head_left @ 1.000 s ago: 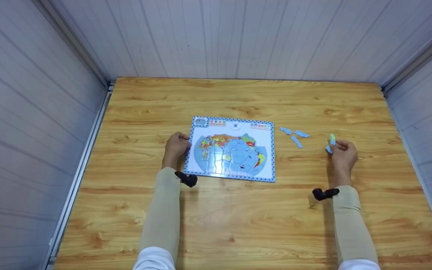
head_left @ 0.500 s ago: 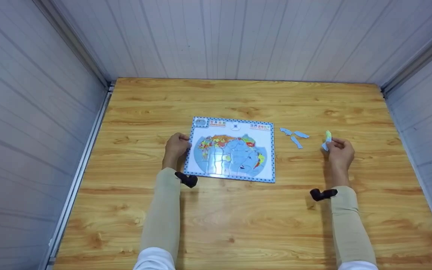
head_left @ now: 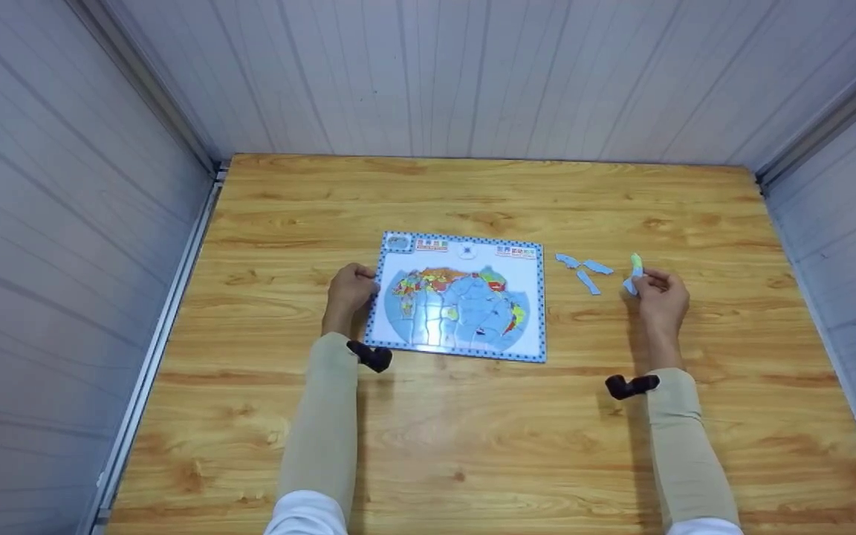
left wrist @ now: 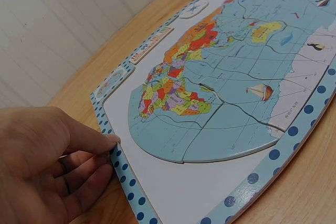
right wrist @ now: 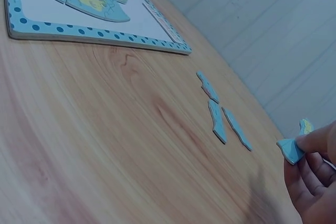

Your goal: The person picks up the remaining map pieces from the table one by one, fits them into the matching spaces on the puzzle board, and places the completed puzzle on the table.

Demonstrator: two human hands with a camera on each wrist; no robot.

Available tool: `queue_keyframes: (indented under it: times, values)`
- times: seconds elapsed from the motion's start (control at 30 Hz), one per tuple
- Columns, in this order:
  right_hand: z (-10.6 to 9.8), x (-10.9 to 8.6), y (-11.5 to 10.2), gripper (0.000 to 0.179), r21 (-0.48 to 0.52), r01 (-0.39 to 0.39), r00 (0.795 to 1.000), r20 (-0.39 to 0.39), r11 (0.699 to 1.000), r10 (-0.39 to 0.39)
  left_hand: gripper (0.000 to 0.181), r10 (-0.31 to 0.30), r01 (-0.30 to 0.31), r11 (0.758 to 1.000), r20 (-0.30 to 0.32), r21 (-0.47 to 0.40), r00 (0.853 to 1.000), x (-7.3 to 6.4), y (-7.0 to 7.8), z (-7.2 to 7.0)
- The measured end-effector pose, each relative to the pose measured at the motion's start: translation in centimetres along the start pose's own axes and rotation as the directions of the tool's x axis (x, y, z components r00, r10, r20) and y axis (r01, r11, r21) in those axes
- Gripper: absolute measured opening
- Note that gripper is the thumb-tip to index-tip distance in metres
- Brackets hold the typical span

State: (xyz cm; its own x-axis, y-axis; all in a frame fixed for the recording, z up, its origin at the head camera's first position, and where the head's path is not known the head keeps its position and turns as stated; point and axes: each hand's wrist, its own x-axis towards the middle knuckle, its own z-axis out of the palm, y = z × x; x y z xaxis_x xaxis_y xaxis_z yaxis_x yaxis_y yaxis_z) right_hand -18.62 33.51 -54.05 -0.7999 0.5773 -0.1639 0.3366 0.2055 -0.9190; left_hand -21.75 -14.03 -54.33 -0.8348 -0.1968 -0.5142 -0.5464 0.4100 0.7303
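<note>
A world map puzzle board (head_left: 376,327) with a blue dotted border lies on the table, most of its map filled in with pieces. At its left edge is my left hand (head_left: 350,288); in the left wrist view the thumb (left wrist: 102,141) presses on the border while curled fingers sit against the side below. Right of the board, my right hand (head_left: 663,297) pinches a light blue and yellow-green puzzle piece (right wrist: 290,149) above the table. The thumb covers its middle, so I cannot tell whether it is one piece or two.
Three loose blue puzzle pieces (head_left: 587,281) lie close together between the board and my right hand. The wooden table (head_left: 458,446) is bounded by pale panel walls (head_left: 435,82) at the back and both sides.
My right hand has moved left with the puzzle piece, closer to the loose pieces. The left hand and the board have stayed in place.
</note>
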Motion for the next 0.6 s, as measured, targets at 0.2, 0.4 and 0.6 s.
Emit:
queue_keyframes:
  times: [0.2, 0.4, 0.6]
  values:
    - [1.0, -0.4, -0.3, 0.026, 0.003, 0.054, 0.999, 0.008, 0.999, -0.054, 0.027, 0.052, -0.052, 0.998, -0.008, 0.028, 0.999, 0.0, -0.3, -0.1]
    - [2.1, -0.8, -0.5, 0.026, 0.017, 0.099, 0.995, 0.005, 0.995, -0.099, 0.026, 0.055, -0.055, 0.998, -0.007, 0.017, 0.998, -0.2, -0.3, -0.1]
    - [3.3, -1.2, -0.6, 0.028, 0.000, 0.115, 0.992, 0.050, 0.993, -0.115, 0.025, 0.033, -0.033, 0.999, -0.003, 0.003, 0.999, -0.1, -0.2, -0.1]
